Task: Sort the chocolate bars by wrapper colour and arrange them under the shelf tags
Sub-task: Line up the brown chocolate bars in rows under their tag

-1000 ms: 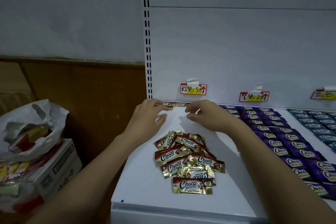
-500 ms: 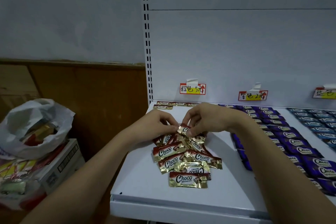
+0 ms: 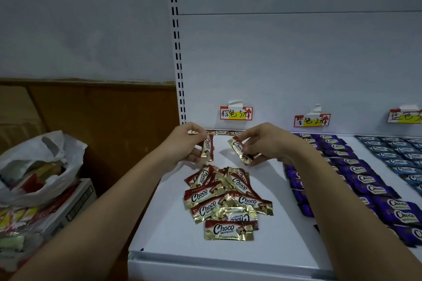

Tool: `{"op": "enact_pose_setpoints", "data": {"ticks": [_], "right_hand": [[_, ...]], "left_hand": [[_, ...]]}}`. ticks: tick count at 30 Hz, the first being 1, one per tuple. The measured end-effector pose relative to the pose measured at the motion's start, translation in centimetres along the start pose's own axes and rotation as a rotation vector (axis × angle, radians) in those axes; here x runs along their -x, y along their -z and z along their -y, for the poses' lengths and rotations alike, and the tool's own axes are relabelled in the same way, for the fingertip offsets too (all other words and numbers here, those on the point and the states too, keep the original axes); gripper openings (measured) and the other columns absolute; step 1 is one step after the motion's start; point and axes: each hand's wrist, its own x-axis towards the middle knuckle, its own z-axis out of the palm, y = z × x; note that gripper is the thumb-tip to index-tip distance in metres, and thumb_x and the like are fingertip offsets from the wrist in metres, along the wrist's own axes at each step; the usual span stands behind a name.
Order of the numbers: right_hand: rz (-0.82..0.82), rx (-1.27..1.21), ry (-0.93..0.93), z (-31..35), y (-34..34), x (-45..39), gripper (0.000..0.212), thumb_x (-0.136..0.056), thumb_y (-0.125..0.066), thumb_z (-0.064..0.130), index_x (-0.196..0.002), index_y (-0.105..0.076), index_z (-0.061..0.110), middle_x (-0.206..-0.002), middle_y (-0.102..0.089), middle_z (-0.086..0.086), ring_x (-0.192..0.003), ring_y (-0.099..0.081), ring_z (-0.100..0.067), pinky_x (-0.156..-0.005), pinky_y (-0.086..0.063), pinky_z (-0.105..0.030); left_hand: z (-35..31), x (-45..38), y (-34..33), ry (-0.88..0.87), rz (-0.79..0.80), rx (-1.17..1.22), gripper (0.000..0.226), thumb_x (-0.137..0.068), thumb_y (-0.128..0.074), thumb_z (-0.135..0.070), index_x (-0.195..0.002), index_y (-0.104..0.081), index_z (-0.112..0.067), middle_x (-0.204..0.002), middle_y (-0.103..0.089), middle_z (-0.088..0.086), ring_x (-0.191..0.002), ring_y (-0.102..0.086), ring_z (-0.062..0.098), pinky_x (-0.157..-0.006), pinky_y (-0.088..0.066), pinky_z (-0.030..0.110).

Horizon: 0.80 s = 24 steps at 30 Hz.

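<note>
Brown-and-gold chocolate bars (image 3: pixel 225 201) lie heaped on the white shelf (image 3: pixel 164 230) below the brown tag (image 3: pixel 236 113). The left hand (image 3: pixel 186 143) pinches one bar (image 3: pixel 207 147); the right hand (image 3: pixel 266 142) pinches another (image 3: pixel 239 150). The right arm partly hides the purple bars (image 3: pixel 356 173); the blue tag (image 3: pixel 405 116) is cut off. Half a second earlier, both hands were at the heap.
</note>
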Motion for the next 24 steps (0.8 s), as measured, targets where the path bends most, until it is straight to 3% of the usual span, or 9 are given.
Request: {"op": "enact_pose_setpoints", "data": {"ticks": [5, 7, 10, 13, 17, 20, 24], "right_hand": [[-0.108, 0.218, -0.008, -0.6, 0.1, -0.8, 0.018, -0.087, -0.066, 0.001, -0.086, -0.069, 0.018, -0.095, -0.068, -0.010, -0.076, -0.067, -0.021, -0.054, -0.055, -0.025], [-0.126, 0.324, 0.026, -0.9, 0.0, -1.1, 0.020, -0.088, -0.064, 0.002, -0.089, -0.071, 0.020, -0.091, -0.068, -0.008, -0.070, -0.064, -0.017, -0.055, -0.054, -0.025], [-0.152, 0.529, 0.079, -1.6, -0.6, -1.7, 0.028, -0.088, -0.059, 0.002, -0.099, -0.075, 0.023, -0.099, -0.068, -0.004, -0.080, -0.063, -0.015, -0.072, -0.056, -0.027], [-0.179, 0.626, 0.133, -2.0, -0.5, -2.0, 0.023, -0.088, -0.063, 0.009, -0.103, -0.073, 0.023, -0.106, -0.066, 0.000, -0.088, -0.061, -0.014, -0.076, -0.054, -0.026], [-0.101, 0.632, 0.156, -1.8, 0.3, -1.8, 0.021, -0.084, -0.072, 0.021, -0.105, -0.073, 0.024, -0.103, -0.067, 0.005, -0.081, -0.060, -0.006, -0.059, -0.041, -0.014], [-0.074, 0.665, 0.167, -1.7, 0.1, -1.6, 0.025, -0.081, -0.075, 0.021, -0.106, -0.073, 0.024, -0.100, -0.068, 0.007, -0.079, -0.060, -0.006, -0.058, -0.041, -0.014], [-0.083, 0.666, 0.190, -1.7, -0.3, -1.6, 0.026, -0.081, -0.073, 0.015, -0.105, -0.072, 0.024, -0.098, -0.068, 0.008, -0.077, -0.059, -0.003, -0.056, -0.039, -0.010]], "left_hand": [[0.5, -0.7, 0.5, 0.011, -0.075, 0.074, 0.015, -0.097, -0.056, -0.011, -0.107, -0.065, -0.016, -0.098, -0.071, 0.015, -0.077, -0.066, 0.019, -0.063, -0.057, 0.025], [1.0, -0.6, 0.2, 0.005, -0.096, 0.122, 0.018, -0.096, -0.053, -0.003, -0.103, -0.067, -0.013, -0.103, -0.068, 0.018, -0.083, -0.070, 0.022, -0.072, -0.061, 0.029], [2.1, -0.4, -0.5, -0.009, -0.074, 0.129, 0.022, -0.094, -0.051, 0.006, -0.099, -0.069, -0.006, -0.111, -0.062, 0.018, -0.092, -0.069, 0.026, -0.078, -0.060, 0.032], [2.9, -0.7, -0.4, -0.096, -0.109, -0.178, 0.023, -0.093, -0.058, -0.002, -0.089, -0.072, -0.019, -0.108, -0.061, 0.001, -0.095, -0.064, 0.018, -0.072, -0.058, 0.027], [2.6, -1.1, 0.8, -0.251, -0.008, -0.640, 0.012, -0.092, -0.063, -0.025, -0.093, -0.070, -0.035, -0.095, -0.060, -0.020, -0.088, -0.057, 0.001, -0.064, -0.041, 0.011], [2.5, -1.3, 1.3, -0.322, 0.103, -0.778, 0.015, -0.089, -0.066, -0.035, -0.103, -0.070, -0.037, -0.096, -0.055, -0.025, -0.090, -0.053, -0.002, -0.065, -0.036, 0.011], [2.7, -1.9, 0.9, -0.377, 0.164, -0.810, 0.019, -0.088, -0.069, -0.028, -0.105, -0.072, -0.034, -0.094, -0.058, -0.024, -0.090, -0.055, 0.002, -0.069, -0.043, 0.014]]}}
